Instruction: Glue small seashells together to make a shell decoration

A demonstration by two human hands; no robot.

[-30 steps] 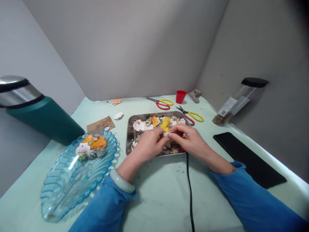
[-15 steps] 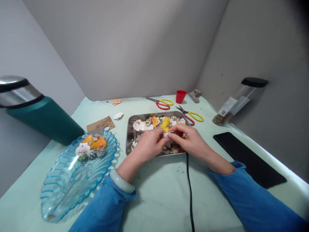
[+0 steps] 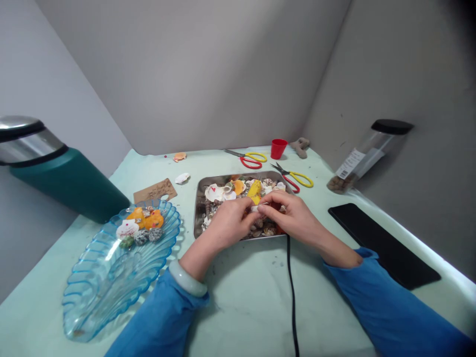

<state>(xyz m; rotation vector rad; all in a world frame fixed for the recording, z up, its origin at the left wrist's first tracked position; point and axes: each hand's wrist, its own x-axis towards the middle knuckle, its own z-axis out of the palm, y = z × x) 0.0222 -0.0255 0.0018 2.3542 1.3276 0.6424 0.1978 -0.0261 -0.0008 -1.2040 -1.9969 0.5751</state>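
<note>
Both hands meet over the near part of a metal tray (image 3: 199,198) filled with mixed seashells. My left hand (image 3: 227,223) and my right hand (image 3: 293,215) pinch a small pale shell (image 3: 255,208) between their fingertips. Fingers of both hands are curled closed around it. A black cord (image 3: 291,287) runs from under my right hand toward the table's near edge; what it leads to is hidden by the hand. A pale bangle (image 3: 187,280) sits on my left wrist.
A blue shell-shaped glass dish (image 3: 111,267) with a few painted shells lies left. A teal flask (image 3: 55,171) lies behind it. Two scissors (image 3: 253,159) (image 3: 295,177), a red cup (image 3: 278,148), a clear jar (image 3: 366,153), a black slab (image 3: 383,245) and a brown card (image 3: 156,190) surround the tray.
</note>
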